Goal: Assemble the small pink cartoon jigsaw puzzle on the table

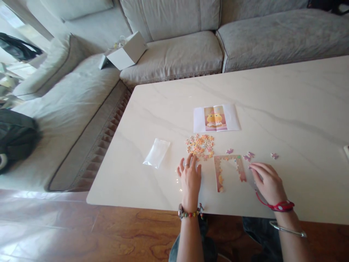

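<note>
Where the joined puzzle border (227,158) lies, near the front edge of the bench (300,127), it forms three sides of a rectangle, its open side facing that edge. Its left leg is longer than the right, and its long axis runs from front to back, tipped slightly. A strip of bare bench top separates the left leg's end from the front edge.

The right hand (268,183) is just beyond the right leg, palm down, wrist over the front edge, fingertips and thumb drawn together; I cannot tell whether a piece is pinched there. The left hand (190,178) reaches straight in from the front edge, fingers spread, tips at the near side of the pile of loose pieces (200,145).

Behind the border and the right hand sit a few separate purple pieces (248,156), with wide open room from them toward the bench's right end. Behind the pile, a picture sheet (197,120) lies lengthwise, roughly along the back edge. A clear plastic bag (157,153) slants between pile and left edge. Past the back edge stands a grey sofa (174,54).
</note>
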A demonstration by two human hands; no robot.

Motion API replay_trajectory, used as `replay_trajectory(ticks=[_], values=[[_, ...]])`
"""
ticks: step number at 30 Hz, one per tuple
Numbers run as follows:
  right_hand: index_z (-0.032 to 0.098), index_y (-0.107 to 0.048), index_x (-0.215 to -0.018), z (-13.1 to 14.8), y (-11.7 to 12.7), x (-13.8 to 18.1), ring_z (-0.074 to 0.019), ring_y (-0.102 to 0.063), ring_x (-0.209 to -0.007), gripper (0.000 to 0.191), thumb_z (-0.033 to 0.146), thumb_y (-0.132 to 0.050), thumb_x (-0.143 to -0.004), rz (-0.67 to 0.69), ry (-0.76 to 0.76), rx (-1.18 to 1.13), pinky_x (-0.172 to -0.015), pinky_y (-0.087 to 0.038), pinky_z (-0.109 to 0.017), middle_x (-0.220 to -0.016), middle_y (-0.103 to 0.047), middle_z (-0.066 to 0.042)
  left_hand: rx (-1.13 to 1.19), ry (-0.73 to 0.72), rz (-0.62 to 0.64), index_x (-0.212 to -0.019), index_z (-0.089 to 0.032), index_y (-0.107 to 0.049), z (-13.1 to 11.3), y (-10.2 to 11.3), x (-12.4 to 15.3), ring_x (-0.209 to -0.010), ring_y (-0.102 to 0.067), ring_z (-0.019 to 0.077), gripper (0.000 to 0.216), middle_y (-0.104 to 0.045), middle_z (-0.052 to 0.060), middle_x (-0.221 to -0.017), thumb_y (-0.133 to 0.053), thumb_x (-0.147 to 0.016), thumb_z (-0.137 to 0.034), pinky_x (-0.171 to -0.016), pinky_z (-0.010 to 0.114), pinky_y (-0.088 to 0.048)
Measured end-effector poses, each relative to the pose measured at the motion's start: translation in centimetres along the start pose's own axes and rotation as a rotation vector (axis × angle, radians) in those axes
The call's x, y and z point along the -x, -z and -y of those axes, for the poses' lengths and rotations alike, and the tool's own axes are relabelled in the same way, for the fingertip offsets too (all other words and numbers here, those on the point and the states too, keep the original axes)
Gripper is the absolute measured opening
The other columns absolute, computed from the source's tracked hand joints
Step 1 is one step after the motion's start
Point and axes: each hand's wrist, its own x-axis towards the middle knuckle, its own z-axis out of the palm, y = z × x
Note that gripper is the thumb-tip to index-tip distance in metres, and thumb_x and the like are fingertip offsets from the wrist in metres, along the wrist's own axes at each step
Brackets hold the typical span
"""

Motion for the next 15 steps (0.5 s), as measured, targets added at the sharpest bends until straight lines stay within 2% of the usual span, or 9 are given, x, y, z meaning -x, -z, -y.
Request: replay_trajectory(ticks=[3,8,11,15], values=[[0.018,-0.061,-0.090,0.1,-0.1,-0.1,-0.0194,-0.057,-0.088,0.018,0.019,-0.045,-0.081,-0.010,0.012,-0.002,-0.080,-0.046,-0.035,-0.093,-0.064,-0.007,0.007,0.004,-0.001,-0.121,-0.030,-0.046,0.0,0.1,-0.2,-0.120,-0.035,0.0240,0.036,-0.047,0.001,-0.129,-0.038,-0.086,-0.029,-0.096,0.043,-0.034],[0.018,-0.061,-0.091,0.2,-0.2,-0.1,-0.0193,-0.057,-0.088,0.019,0.019,-0.045,-0.081,-0.017,0.015,-0.011,-0.081,-0.047,-0.034,-0.093,-0.064,-0.008,-0.022,-0.045,0.019,-0.126,-0.034,-0.040,-0.7,-0.5,-1.1,-0.127,-0.025,0.0257,0.039,-0.035,-0.003,-0.138,-0.034,-0.087,-0.034,-0.098,0.048,-0.030],[0.018,-0.061,-0.091,0.1,-0.1,0.0,-0.0192,-0.057,-0.087,0.019,0.020,-0.045,-0.081,-0.006,0.013,-0.019,-0.081,-0.047,-0.035,-0.092,-0.064,-0.008,-0.033,-0.044,0.041,-0.127,-0.036,-0.036,-1.2,-0.9,-1.1,-0.128,-0.025,0.0245,0.040,-0.036,-0.003,-0.137,-0.033,-0.087,-0.034,-0.099,0.050,-0.027],[0.019,-0.061,-0.091,-0.2,0.2,0.1,-0.0191,-0.058,-0.087,0.019,0.020,-0.045,-0.081,0.007,0.017,-0.033,-0.080,-0.047,-0.035,-0.093,-0.064,-0.007,-0.047,-0.016,0.037,-0.126,-0.035,-0.039,-1.6,-1.1,-0.6,-0.128,-0.024,0.0237,0.039,-0.036,-0.002,-0.137,-0.031,-0.088,-0.034,-0.101,0.051,-0.024]])
